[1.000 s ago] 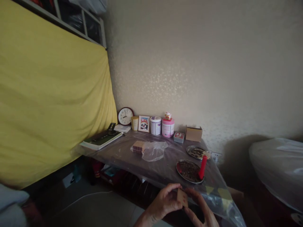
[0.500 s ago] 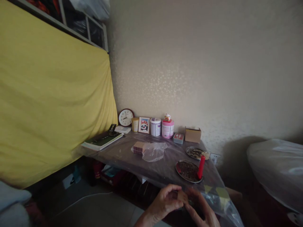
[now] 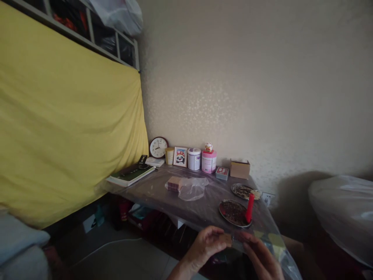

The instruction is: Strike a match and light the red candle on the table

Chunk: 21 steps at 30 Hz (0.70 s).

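Observation:
My left hand pinches a small brown matchbox between thumb and fingers, just past the table's front edge. Just to its right, my right hand has its fingertips drawn together; they are dim and blurred, and whatever they hold is too small to make out. Beyond the hands a red candle stands upright on the right side of a dark, stained metal plate. Behind it lies a second plate with pale matchsticks on it.
A plastic-covered table bears a stack of small boxes in a clear bag. Along the wall are a clock, a panda picture, tins and a cardboard box. A thick book lies at left.
My right hand has moved away from the matchbox to the right, opening a gap between the hands. My left hand still holds the box, now turned flatter. The view has shifted slightly.

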Motion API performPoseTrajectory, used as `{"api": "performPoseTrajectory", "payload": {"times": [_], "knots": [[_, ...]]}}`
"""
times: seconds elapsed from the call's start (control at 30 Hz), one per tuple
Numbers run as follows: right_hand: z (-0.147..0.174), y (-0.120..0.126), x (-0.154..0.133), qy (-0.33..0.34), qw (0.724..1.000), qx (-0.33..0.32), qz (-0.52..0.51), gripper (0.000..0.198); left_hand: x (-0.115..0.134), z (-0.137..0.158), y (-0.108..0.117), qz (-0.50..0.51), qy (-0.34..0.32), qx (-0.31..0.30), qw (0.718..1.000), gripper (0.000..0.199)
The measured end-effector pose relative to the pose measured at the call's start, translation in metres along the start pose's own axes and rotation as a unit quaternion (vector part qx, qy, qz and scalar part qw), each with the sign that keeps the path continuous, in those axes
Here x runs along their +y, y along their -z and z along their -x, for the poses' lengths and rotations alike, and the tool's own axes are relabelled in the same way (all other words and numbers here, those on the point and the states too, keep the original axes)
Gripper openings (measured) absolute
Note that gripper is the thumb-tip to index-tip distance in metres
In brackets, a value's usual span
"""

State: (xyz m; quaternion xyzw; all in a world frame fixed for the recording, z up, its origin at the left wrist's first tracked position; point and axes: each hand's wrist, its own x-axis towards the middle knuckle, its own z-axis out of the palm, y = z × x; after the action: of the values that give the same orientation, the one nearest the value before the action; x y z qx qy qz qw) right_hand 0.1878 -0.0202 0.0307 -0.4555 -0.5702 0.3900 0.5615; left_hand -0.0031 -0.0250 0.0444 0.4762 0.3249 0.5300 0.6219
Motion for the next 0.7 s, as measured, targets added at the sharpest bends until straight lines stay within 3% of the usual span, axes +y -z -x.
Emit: {"api": "performPoseTrajectory", "payload": {"times": [0.2, 0.53, 0.7], "knots": [[-0.004, 0.002, -0.003, -0.018, 0.998, 0.026, -0.046, 0.038, -0.015, -0.006, 0.006, 0.006, -0.023, 0.017, 1.000, 0.040], [0.000, -0.010, -0.006, 0.108, 0.994, -0.026, -0.002, 0.028, -0.023, -0.009, 0.006, 0.043, -0.031, 0.000, 0.999, 0.030], [-0.001, -0.009, 0.002, 0.107, 0.994, 0.019, 0.012, 0.027, -0.023, -0.010, 0.005, 0.046, -0.034, 0.017, 0.998, 0.029]]}}
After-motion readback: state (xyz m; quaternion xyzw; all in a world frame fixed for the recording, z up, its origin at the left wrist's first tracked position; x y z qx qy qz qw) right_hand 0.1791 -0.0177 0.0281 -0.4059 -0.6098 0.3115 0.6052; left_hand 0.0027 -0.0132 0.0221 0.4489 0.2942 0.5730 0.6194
